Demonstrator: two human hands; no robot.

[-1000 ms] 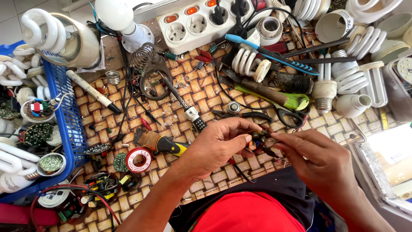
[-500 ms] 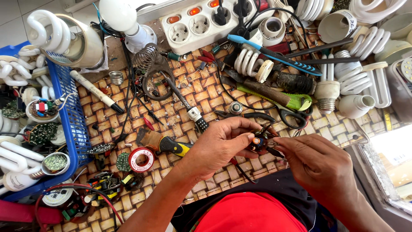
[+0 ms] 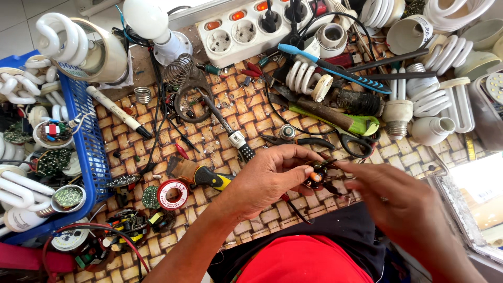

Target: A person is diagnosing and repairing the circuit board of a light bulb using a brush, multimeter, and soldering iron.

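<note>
Pinching a small dark electronic part (image 3: 319, 175) between both hands above the woven-pattern table (image 3: 230, 110).

Left hand (image 3: 272, 178) grasps the part with thumb and fingertips closed on it; right hand (image 3: 403, 209) meets it from the other side, fingertips on its thin leads, though how firmly is unclear. It looks light, stiff and fragile, its wire legs likely to bend, so the body is the safer hold. A solder reel (image 3: 172, 194) lies nearby.
</note>
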